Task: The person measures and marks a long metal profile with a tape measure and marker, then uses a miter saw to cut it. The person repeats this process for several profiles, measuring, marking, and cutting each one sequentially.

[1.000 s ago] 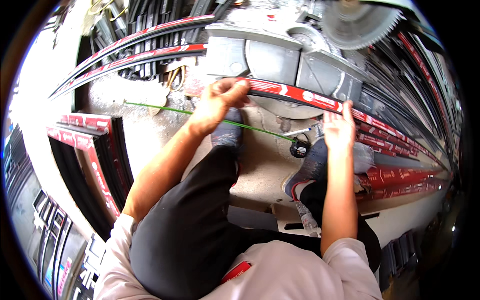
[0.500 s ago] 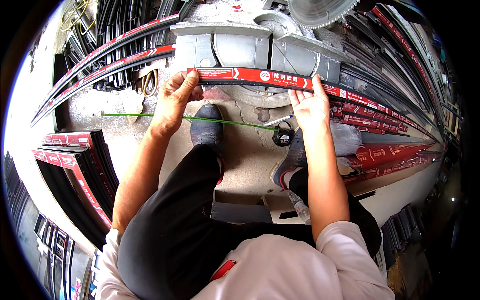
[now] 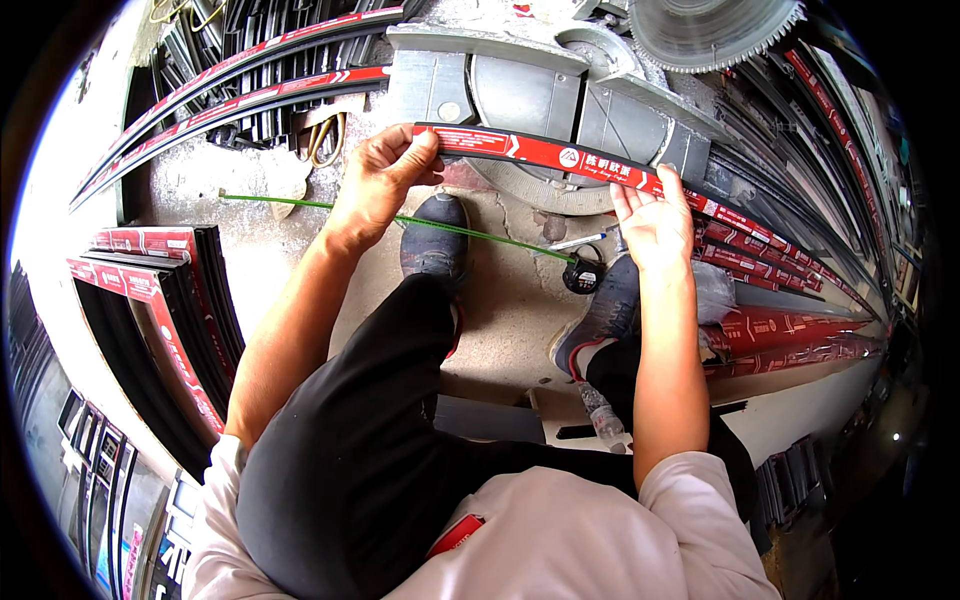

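Observation:
A long black profile strip with a red film (image 3: 540, 152) lies across the grey metal bed of a mitre saw (image 3: 520, 90). My left hand (image 3: 380, 180) pinches the strip's left end between thumb and fingers. My right hand (image 3: 652, 215) grips the strip further right, fingers curled under its edge. The round toothed saw blade (image 3: 710, 30) is raised at the top right, apart from the strip. A green tape measure blade (image 3: 330, 207) runs along the floor under my left hand to its black case (image 3: 582, 275) by my shoe.
Long red-and-black profiles (image 3: 230, 85) lie stacked at the upper left and more at the right (image 3: 790, 330). Finished black frames (image 3: 160, 310) lean at the left. A pen (image 3: 580, 241) lies on the concrete floor near my shoes (image 3: 435, 240).
Both hands have slid the red-filmed strip up onto the saw bed; the view has shifted so the saw sits closer. The tape measure stays on the floor.

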A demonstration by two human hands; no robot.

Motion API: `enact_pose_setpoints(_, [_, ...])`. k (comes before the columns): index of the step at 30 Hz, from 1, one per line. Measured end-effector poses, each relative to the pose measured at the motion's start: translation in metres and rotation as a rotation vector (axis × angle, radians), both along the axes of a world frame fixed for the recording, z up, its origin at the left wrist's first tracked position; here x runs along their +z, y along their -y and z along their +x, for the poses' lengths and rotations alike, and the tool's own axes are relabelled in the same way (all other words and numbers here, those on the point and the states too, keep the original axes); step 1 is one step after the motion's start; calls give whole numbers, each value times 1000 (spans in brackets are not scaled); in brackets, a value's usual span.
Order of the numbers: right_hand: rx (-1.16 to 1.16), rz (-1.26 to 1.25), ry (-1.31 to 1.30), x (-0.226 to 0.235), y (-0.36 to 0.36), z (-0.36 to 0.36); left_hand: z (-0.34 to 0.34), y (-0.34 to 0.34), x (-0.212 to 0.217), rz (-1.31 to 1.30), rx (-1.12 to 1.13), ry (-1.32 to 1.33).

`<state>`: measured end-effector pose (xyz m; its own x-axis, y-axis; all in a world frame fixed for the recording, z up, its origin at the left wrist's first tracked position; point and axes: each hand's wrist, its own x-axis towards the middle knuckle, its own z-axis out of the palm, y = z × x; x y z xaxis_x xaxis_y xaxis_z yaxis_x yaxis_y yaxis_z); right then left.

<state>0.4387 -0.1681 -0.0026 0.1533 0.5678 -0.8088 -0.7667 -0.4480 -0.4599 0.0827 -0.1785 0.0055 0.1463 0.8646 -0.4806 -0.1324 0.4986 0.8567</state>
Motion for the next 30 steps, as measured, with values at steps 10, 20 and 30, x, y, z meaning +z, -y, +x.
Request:
enact_pose_setpoints(10, [18,208,7,-14,14,5,-1,-1,3,-11,15,44])
enact_pose_setpoints(20, [-6,242,23,-16,14,4,5,0,3,-106,94,140])
enact_pose_setpoints(30, [19,254,-8,-24,20,1,11,-5,1,-119,105,-30])
